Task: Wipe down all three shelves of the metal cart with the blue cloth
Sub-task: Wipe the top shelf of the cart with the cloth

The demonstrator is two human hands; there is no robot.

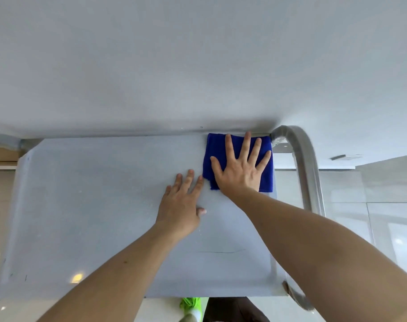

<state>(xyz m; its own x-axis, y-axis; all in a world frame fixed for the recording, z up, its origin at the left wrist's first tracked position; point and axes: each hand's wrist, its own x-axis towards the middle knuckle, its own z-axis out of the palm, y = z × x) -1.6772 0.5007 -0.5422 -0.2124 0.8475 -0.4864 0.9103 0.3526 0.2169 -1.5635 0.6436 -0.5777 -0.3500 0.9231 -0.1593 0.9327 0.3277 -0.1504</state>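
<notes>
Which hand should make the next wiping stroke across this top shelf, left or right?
Right. The right hand already lies flat on the blue cloth at the top shelf's far right corner, fingers spread. The left hand rests on bare metal beside the cloth.

Green shoe, white wall.

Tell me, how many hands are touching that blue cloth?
1. The right hand lies flat with spread fingers on the blue cloth at the shelf's far right corner. The left hand rests on the bare shelf just beside it.
</notes>
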